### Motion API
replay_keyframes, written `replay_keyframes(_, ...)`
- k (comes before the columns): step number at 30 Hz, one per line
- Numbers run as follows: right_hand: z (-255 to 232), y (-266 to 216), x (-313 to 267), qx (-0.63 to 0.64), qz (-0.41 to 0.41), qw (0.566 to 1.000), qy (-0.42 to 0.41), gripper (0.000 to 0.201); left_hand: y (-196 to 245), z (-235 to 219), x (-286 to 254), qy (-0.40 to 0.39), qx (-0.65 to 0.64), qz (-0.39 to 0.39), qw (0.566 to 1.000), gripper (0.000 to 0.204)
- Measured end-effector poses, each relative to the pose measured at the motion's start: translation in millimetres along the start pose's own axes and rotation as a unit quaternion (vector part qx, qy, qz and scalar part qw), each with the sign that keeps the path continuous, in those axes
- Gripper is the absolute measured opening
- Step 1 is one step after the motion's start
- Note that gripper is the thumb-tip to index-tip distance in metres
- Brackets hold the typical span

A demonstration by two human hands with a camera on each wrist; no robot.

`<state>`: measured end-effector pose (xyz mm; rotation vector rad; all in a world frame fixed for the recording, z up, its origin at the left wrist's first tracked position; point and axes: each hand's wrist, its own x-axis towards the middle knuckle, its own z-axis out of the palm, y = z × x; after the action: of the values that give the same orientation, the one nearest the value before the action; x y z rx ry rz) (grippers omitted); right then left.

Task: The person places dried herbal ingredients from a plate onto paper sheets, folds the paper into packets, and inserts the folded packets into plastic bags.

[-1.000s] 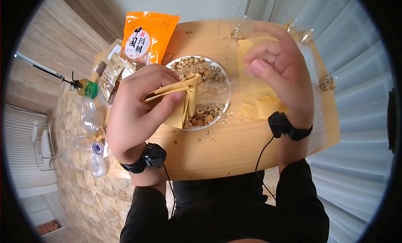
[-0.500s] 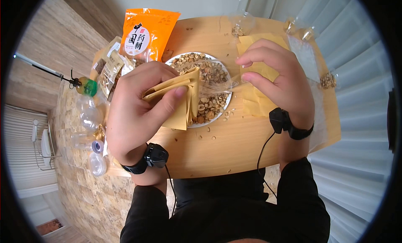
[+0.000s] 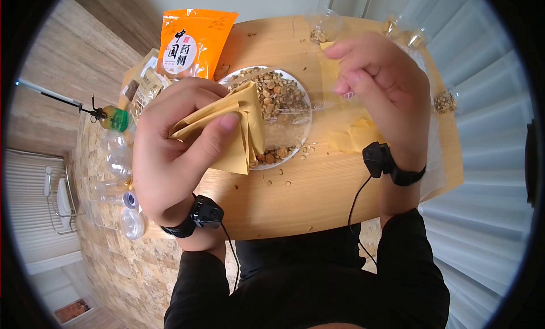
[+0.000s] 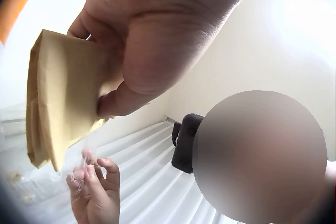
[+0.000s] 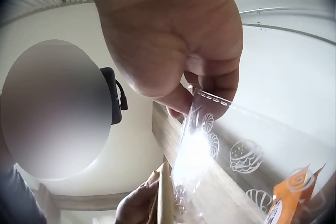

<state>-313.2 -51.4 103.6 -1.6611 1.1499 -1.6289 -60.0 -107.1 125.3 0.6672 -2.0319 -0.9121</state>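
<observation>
My left hand [image 3: 170, 139] grips a folded stack of yellowish-brown paper [image 3: 251, 122], the thumb on its near face and the fingers behind. The stack overlaps the left side of a white plate [image 3: 310, 114] heaped with dried herb slices and seeds [image 3: 279, 91]. To the right, my right hand [image 3: 392, 88] pinches the edge of a clear plastic bag between curled fingers and thumb. White pastry drawings show on this clear bag [image 5: 244, 155] in the right wrist view. It stretches left across the plate to beside the paper stack.
An orange pouch [image 3: 198, 42] stands behind the plate, with herb packets [image 3: 150, 85] beside it. Yellow paper sheets [image 3: 355, 135] lie under my right hand. Small clear containers of herbs [image 3: 319, 35] stand at the back. Clear bottles [image 3: 117, 159] line the left side; loose bits dot the table.
My right hand has moved up and slightly right, its fingers curling more, and the clear bag spreads wider over the plate. My left hand has shifted a little left with the folded paper.
</observation>
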Motion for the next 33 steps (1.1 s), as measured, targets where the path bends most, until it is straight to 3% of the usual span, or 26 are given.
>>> replay_keyframes(2,-7,4,5,-0.134,-0.139,0.975,-0.112,0.02,1,-1,0,0.008,0.018,-0.019,1.0,0.015)
replay_keyframes(5,-3,-5,3,-0.154,-0.08,0.974,-0.143,0.022,1,1,-1,0.021,0.02,-0.018,0.999,0.016)
replay_keyframes(9,2,2,3,-0.204,-0.106,0.964,-0.133,0.02,0,2,0,0.014,0.029,0.002,0.999,0.016)
replay_keyframes(15,1,6,5,-0.225,-0.129,0.955,-0.147,0.014,2,3,1,0.008,0.042,-0.041,0.998,0.015)
replay_keyframes(18,1,8,3,-0.15,-0.068,0.978,-0.125,0.013,-7,5,3,0.064,0.035,0.014,0.997,0.013)
replay_keyframes(20,0,5,1,-0.148,0.012,0.979,-0.139,0.011,-11,3,3,0.184,0.052,0.079,0.978,0.014)
replay_keyframes(24,4,4,0,-0.158,0.004,0.968,-0.194,0.01,-12,9,0,0.263,-0.07,0.095,0.958,0.018)
replay_keyframes(26,8,2,-2,-0.114,0.06,0.959,-0.254,0.006,-10,15,2,0.264,-0.05,0.103,0.958,0.018)
replay_keyframes(29,13,0,-3,-0.093,0.063,0.951,-0.289,0.005,-11,24,5,0.219,-0.053,0.139,0.964,0.016)
replay_keyframes(33,14,-2,-4,-0.047,0.09,0.959,-0.264,0.007,-12,28,12,0.167,0.025,0.177,0.97,0.013)
